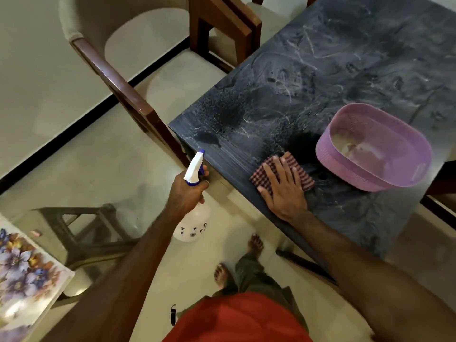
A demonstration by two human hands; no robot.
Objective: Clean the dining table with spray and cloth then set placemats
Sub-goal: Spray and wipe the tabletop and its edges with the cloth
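1. We see the counter, a dark marbled top, broad and rigid, speckled with spray droplets near its near-left corner and streaked with smears farther in; nothing there gives under pressure, so we judge we can lean on it freely.
2. The lilac basket stands near the near edge, just beside the cloth; it looks like light perforated plastic that would slide easily, best lifted by its rim.
3. The spray bottle hangs off the counter beyond that near-left corner, over the floor; our left hand is curled round its neck with a finger by the trigger. It seems light and smooth, so the neck is the safe hold.
4. The checked cloth lies flat by the near edge; our right hand presses it with straight, spread fingers. It is soft and limp and should bunch unless kept flat under the palm.
5. No placemats lie on the counter.
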